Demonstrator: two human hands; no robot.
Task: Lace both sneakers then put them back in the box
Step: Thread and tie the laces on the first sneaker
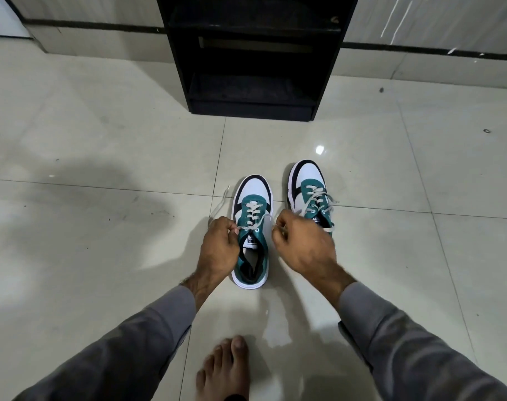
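Left hand (219,244): pinches lace (253,227) end, frame centre.
Right hand (300,241): closed on the other end.
Sneaker (252,227): tongue label unreadable.

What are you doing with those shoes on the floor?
A person is lacing the left shoe. Each of the hands, left and right, pinches one end of its lace and pulls it outward. The right shoe sits beside it, laced but loose. No shoe box is in view.
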